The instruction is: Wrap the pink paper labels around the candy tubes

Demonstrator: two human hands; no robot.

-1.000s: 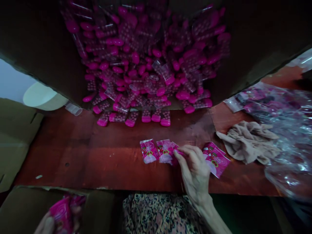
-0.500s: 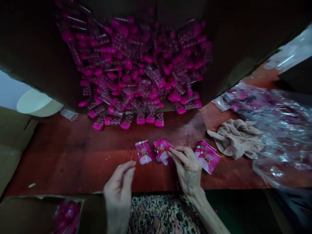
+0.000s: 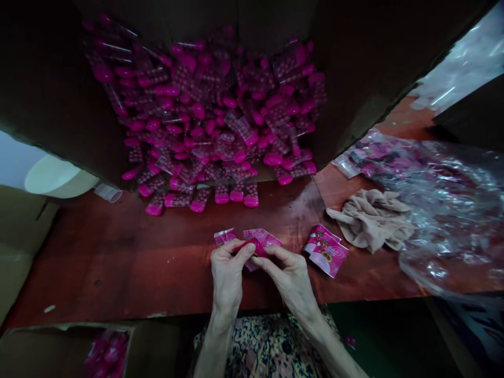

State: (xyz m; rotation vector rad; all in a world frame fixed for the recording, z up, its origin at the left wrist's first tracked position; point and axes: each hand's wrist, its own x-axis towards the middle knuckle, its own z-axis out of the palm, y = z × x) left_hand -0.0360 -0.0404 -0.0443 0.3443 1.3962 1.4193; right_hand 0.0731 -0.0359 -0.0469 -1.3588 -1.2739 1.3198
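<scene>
My left hand (image 3: 228, 273) and my right hand (image 3: 292, 274) meet over the red-brown table, each pinching one end of a small pink printed label (image 3: 255, 244). It looks folded or bowed between the fingertips. Flat on the table just behind the fingers lie a pink label (image 3: 223, 236) at left and more pink labels (image 3: 271, 238) in the middle, partly covered by my hands. A short stack of the same labels (image 3: 327, 254) rests to the right of my right hand.
An open carton (image 3: 354, 94) on its side holds many clear containers with pink caps (image 3: 205, 126), some spilling onto the table (image 3: 118, 262). A crumpled cloth (image 3: 372, 218) and clear plastic bags (image 3: 449, 220) lie right. A pale bowl (image 3: 59, 176) stands left; a box (image 3: 106, 352) with pink items sits below.
My left hand has moved up and right to meet my right hand. A label is now lifted between both hands, and the view has shifted slightly.
</scene>
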